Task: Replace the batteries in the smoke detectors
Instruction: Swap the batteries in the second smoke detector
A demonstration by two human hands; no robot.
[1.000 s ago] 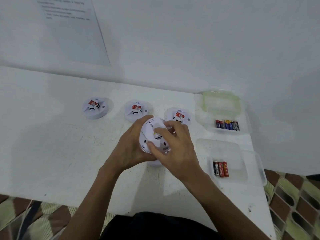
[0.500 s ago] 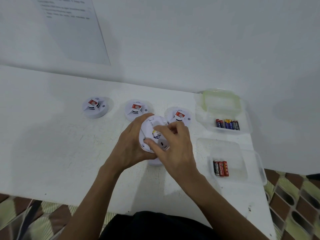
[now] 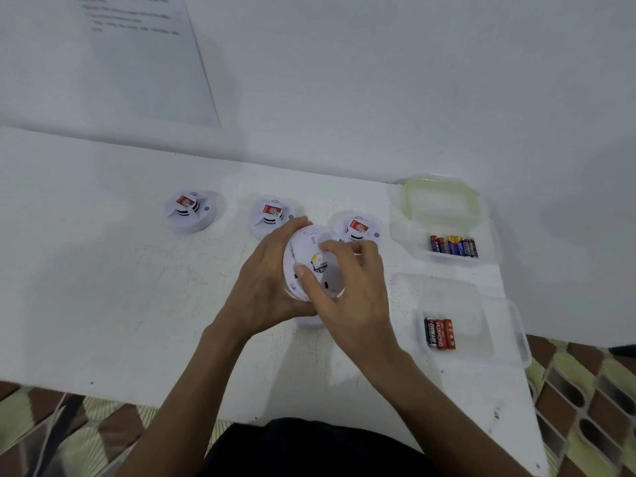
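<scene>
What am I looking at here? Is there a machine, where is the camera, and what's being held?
There is no machine. A person works with bare hands, and the one picture comes from a camera worn on the head, looking forward and down. The left hand grips a white smoke detector, tilted with its back towards the camera. The right hand curls its fingers and thumb on that back. Behind them, on the white table, stand a left detector, a middle detector and a right detector. To the right, the far clear box holds a row of batteries, and the near clear box holds three batteries.
</scene>
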